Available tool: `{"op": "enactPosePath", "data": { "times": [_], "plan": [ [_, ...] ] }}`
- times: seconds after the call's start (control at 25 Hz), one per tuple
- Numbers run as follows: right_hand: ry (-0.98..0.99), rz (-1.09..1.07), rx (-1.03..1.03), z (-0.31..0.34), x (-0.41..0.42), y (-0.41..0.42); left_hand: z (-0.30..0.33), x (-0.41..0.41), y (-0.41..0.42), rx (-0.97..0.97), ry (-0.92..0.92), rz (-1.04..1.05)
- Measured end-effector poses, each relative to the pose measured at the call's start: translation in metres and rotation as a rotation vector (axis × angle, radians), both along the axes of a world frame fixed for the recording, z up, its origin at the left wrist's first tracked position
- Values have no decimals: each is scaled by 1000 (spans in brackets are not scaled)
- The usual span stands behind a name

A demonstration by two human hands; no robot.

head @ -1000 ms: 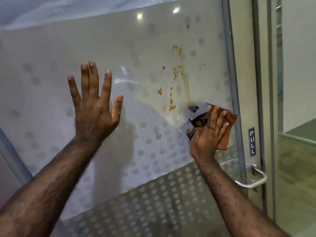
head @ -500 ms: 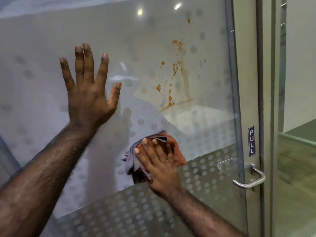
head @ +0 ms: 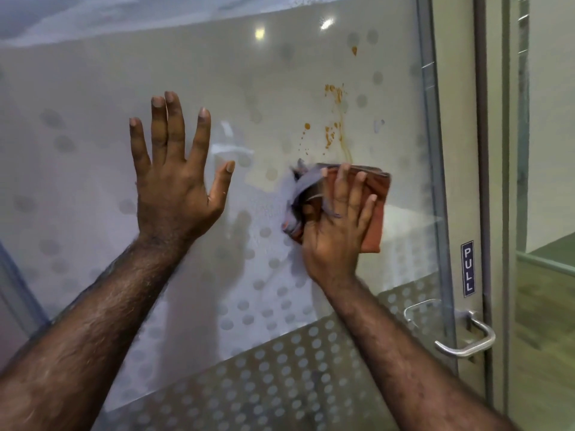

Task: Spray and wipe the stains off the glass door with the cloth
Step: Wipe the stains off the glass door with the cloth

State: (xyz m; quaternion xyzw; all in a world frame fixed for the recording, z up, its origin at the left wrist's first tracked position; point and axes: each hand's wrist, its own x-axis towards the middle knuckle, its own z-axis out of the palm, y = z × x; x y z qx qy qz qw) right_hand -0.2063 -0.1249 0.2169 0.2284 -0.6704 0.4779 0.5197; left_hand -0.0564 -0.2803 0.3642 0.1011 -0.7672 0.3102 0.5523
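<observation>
- The glass door [head: 93, 88] fills most of the view; it is frosted with rows of pale dots, denser toward the bottom band.
- The left hand [head: 174, 185] is spread wide with fingers apart, palm laid flat toward the glass, grasping nothing.
- The right hand [head: 334, 227] presses a folded cloth [head: 378, 197] against the glass, its fingers splayed over the fabric and holding it in place.
- The cloth is rust-orange with a grey-blue part bunched up at its left side, beside the thumb.
- Orange-brown stains [head: 334, 132] sit on the glass just above the cloth: a smear near the top, a scatter of drops below it, and a thin run that comes down to the cloth's upper edge.
- One small separate spot [head: 354, 50] lies higher up on the pane.
- Fine wet droplets show on the glass between the two hands, left of the cloth.
- To the right, on the door's edge strip, a dark label reading PULL [head: 467, 268] runs vertically.
- Below the label a metal handle [head: 469, 337] juts out from the door.
- Two bright ceiling lights are reflected near the top of the pane.
</observation>
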Motion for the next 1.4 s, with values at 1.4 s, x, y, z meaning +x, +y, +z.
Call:
{"op": "enactPosePath", "data": {
  "times": [1.4],
  "plan": [
    [88,0,97,6,-20,26,1,4,4,22,-30,70]
  ]
}}
